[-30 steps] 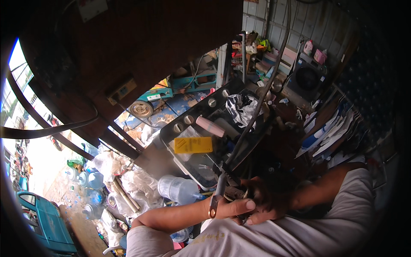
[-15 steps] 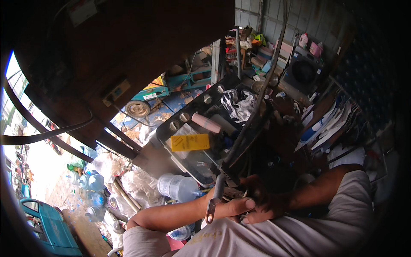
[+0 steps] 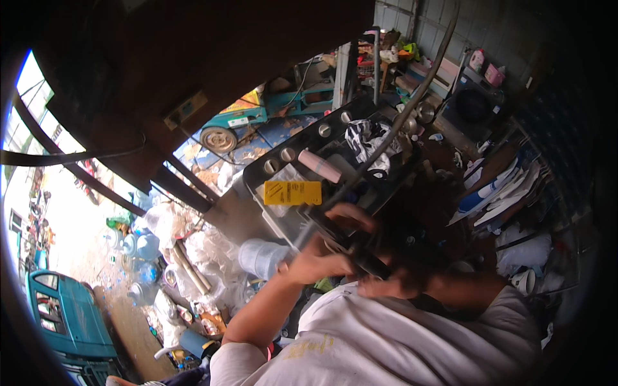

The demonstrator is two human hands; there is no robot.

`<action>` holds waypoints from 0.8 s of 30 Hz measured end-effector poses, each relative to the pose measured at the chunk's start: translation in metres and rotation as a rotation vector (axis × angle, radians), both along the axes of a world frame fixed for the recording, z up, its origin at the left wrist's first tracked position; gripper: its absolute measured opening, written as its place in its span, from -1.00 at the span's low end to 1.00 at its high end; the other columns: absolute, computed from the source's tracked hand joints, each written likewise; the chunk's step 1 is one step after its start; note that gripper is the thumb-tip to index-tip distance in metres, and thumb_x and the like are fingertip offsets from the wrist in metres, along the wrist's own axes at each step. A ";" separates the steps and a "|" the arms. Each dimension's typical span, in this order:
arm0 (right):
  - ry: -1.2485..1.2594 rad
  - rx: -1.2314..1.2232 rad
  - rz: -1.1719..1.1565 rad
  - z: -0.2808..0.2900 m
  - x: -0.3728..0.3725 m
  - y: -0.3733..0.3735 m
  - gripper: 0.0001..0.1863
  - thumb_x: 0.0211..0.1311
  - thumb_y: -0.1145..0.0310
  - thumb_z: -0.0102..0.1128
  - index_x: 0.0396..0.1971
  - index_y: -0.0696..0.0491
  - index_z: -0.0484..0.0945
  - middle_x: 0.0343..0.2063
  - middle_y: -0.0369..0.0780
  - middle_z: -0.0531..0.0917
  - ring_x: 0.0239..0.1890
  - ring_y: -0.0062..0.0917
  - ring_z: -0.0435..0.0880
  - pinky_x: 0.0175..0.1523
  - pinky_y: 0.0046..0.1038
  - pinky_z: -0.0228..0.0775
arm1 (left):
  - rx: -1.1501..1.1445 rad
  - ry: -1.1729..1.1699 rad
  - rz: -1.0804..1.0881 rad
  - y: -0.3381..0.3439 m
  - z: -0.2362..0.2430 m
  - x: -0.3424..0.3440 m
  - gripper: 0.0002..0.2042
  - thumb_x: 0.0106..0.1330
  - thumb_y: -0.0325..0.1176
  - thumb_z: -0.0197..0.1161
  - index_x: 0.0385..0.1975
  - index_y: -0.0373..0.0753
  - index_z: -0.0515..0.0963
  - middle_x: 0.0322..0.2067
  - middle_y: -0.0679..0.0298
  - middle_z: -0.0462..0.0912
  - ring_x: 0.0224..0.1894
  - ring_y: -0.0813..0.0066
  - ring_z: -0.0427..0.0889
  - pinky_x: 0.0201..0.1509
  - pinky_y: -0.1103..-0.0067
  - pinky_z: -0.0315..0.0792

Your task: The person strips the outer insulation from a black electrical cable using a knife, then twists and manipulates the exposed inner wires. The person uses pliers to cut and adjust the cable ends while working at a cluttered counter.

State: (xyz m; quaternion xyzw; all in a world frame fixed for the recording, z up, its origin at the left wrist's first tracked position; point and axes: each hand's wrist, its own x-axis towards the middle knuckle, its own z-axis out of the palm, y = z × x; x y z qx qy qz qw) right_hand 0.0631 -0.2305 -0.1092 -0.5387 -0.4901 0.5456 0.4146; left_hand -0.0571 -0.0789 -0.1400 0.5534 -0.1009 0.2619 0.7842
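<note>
My left hand (image 3: 322, 257) is raised in front of my chest, its fingers bent round a dark metal tool (image 3: 344, 237) whose kind is lost in shadow and motion blur. A blurred pale grey bar (image 3: 308, 231) sticks out beside that hand. Close by on the right, my right hand (image 3: 396, 284) is closed at the thick dark end (image 3: 371, 262) of the piece; its fingers are mostly in shadow, so what it grips is unclear. Just beyond the hands lie a yellow flat packet (image 3: 293, 193) and a pink cylinder (image 3: 320, 166) on a black panel with round knobs (image 3: 288, 154).
Black-and-white crumpled cloth (image 3: 372, 147) lies on the panel's far end. A dark hose (image 3: 412, 103) hangs across the view. Large clear water bottles (image 3: 261, 257) and plastic bags (image 3: 215, 254) crowd the left. Stacked flat sheets (image 3: 499, 196) stand right, below a dark front-loading washer (image 3: 473, 106).
Both hands have risen away from my lap, the left one moving up and forward with the dark tool. The grey handle with a copper-coloured end is no longer plainly visible. My view has shifted slightly.
</note>
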 end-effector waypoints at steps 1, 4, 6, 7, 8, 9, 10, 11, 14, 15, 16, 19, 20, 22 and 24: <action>-0.103 -0.054 -0.017 -0.009 0.005 0.001 -0.48 0.08 0.32 0.28 0.06 0.17 0.44 -0.16 -0.22 0.49 -0.09 -0.50 0.44 0.08 -0.42 0.26 | -0.018 0.042 0.138 0.005 -0.008 -0.012 -0.30 0.05 0.09 0.42 -0.02 -0.41 0.41 -0.06 0.08 0.50 -0.07 0.24 0.54 0.07 0.37 0.35; -0.179 -0.010 -0.245 -0.035 0.011 0.010 -0.68 0.04 0.39 0.31 -0.19 0.11 0.47 -0.36 -0.31 0.52 -0.27 -0.59 0.50 -0.10 -0.48 0.37 | -0.161 0.140 0.567 0.009 -0.019 -0.047 -0.34 0.08 -0.13 0.46 0.10 -0.39 0.36 -0.08 0.15 0.54 -0.02 0.42 0.52 0.06 0.48 0.41; -0.231 0.038 -0.357 -0.051 0.014 0.018 -0.73 0.05 0.38 0.31 -0.25 0.09 0.48 -0.39 -0.32 0.52 -0.29 -0.58 0.50 -0.12 -0.46 0.37 | 0.042 0.384 0.695 0.012 -0.007 -0.058 -0.56 0.25 -0.32 0.29 0.07 -0.41 0.42 -0.11 0.17 0.58 -0.09 0.47 0.56 0.02 0.56 0.42; -0.281 0.020 -0.340 -0.052 0.014 0.024 -0.73 0.05 0.37 0.31 -0.24 0.08 0.48 -0.39 -0.32 0.53 -0.29 -0.57 0.51 -0.12 -0.45 0.38 | 0.084 0.405 0.796 0.015 0.008 -0.055 -0.65 0.29 -0.39 0.23 0.02 -0.43 0.46 -0.23 0.15 0.64 -0.23 0.55 0.60 -0.09 0.61 0.45; -0.332 0.004 -0.322 -0.054 0.015 0.020 -0.73 0.05 0.37 0.31 -0.24 0.08 0.48 -0.39 -0.32 0.53 -0.29 -0.57 0.51 -0.12 -0.44 0.39 | 0.202 0.456 0.789 0.013 0.009 -0.055 -0.67 0.30 -0.38 0.23 -0.01 -0.43 0.47 -0.29 0.13 0.65 -0.27 0.58 0.60 -0.15 0.61 0.46; -0.380 0.042 -0.299 -0.060 0.019 0.027 -0.72 0.05 0.36 0.31 -0.24 0.07 0.48 -0.38 -0.32 0.53 -0.29 -0.56 0.52 -0.12 -0.44 0.39 | 0.359 0.491 0.810 0.019 0.012 -0.055 -0.69 0.30 -0.37 0.23 -0.04 -0.43 0.49 -0.36 0.10 0.65 -0.31 0.60 0.60 -0.21 0.60 0.46; -0.447 0.122 -0.282 -0.078 0.026 0.031 -0.72 0.05 0.35 0.31 -0.24 0.07 0.48 -0.38 -0.31 0.54 -0.29 -0.55 0.53 -0.12 -0.43 0.40 | 0.357 0.593 0.787 0.022 0.015 -0.053 -0.71 0.30 -0.36 0.23 -0.07 -0.40 0.51 -0.41 0.08 0.64 -0.34 0.58 0.61 -0.26 0.58 0.46; -0.508 0.205 -0.272 -0.097 0.031 0.035 -0.71 0.05 0.33 0.31 -0.23 0.07 0.47 -0.38 -0.31 0.54 -0.30 -0.55 0.54 -0.12 -0.42 0.42 | 0.349 0.700 0.766 0.026 0.019 -0.049 -0.74 0.31 -0.34 0.22 -0.11 -0.38 0.53 -0.46 0.06 0.63 -0.38 0.56 0.62 -0.30 0.55 0.46; -0.392 0.141 -0.207 -0.091 0.033 0.052 -0.67 0.04 0.30 0.31 -0.21 0.08 0.47 -0.38 -0.30 0.56 -0.30 -0.53 0.57 -0.13 -0.42 0.44 | 0.572 0.736 0.760 0.042 0.037 -0.035 -0.77 0.37 -0.34 0.18 -0.10 -0.35 0.52 -0.47 0.24 0.62 -0.42 0.62 0.54 -0.31 0.58 0.46; -0.412 0.134 -0.190 -0.091 0.033 0.062 -0.66 0.04 0.28 0.30 -0.20 0.09 0.46 -0.37 -0.30 0.58 -0.30 -0.52 0.58 -0.13 -0.42 0.44 | 0.562 0.622 0.787 0.050 0.025 -0.034 -0.78 0.37 -0.33 0.18 -0.11 -0.33 0.53 -0.49 0.22 0.61 -0.45 0.64 0.50 -0.34 0.56 0.44; -0.451 0.070 -0.109 -0.079 0.033 0.067 -0.48 0.06 0.22 0.29 0.01 0.11 0.42 -0.16 -0.18 0.60 -0.09 -0.37 0.59 0.02 -0.36 0.41 | 0.601 0.625 0.800 0.052 0.030 -0.035 -0.77 0.36 -0.31 0.18 -0.12 -0.33 0.53 -0.50 0.18 0.59 -0.47 0.59 0.49 -0.36 0.53 0.43; -0.309 0.258 -0.077 -0.055 0.026 0.081 -0.41 0.03 0.19 0.25 0.06 0.16 0.38 -0.08 -0.02 0.54 0.01 -0.15 0.52 0.08 -0.25 0.36 | 0.718 0.638 0.811 0.068 0.037 -0.047 -0.77 0.38 -0.27 0.09 -0.14 -0.28 0.53 -0.40 -0.04 0.62 -0.34 -0.02 0.61 -0.27 0.36 0.47; -0.418 0.251 -0.098 -0.071 0.031 0.084 -0.34 0.05 0.17 0.25 0.13 0.18 0.33 0.05 0.04 0.45 0.16 -0.10 0.41 0.20 -0.23 0.27 | 0.726 0.658 0.803 0.071 0.040 -0.050 -0.77 0.38 -0.27 0.09 -0.12 -0.27 0.53 -0.38 -0.03 0.63 -0.33 0.01 0.63 -0.27 0.36 0.47; -0.520 0.283 -0.174 -0.083 0.035 0.083 -0.33 0.05 0.15 0.26 0.13 0.18 0.33 0.08 0.06 0.43 0.19 -0.09 0.37 0.24 -0.23 0.24 | 0.742 0.697 0.777 0.071 0.045 -0.054 -0.75 0.39 -0.27 0.08 -0.08 -0.26 0.53 -0.34 -0.02 0.64 -0.31 0.06 0.66 -0.27 0.37 0.49; -0.447 0.243 -0.210 -0.061 0.031 0.088 -0.30 0.05 0.11 0.29 0.15 0.17 0.33 0.08 0.08 0.42 0.20 -0.06 0.36 0.26 -0.20 0.21 | 0.750 0.764 0.738 0.072 0.050 -0.054 -0.74 0.39 -0.27 0.08 -0.05 -0.26 0.52 -0.32 0.00 0.66 -0.28 0.09 0.67 -0.26 0.37 0.50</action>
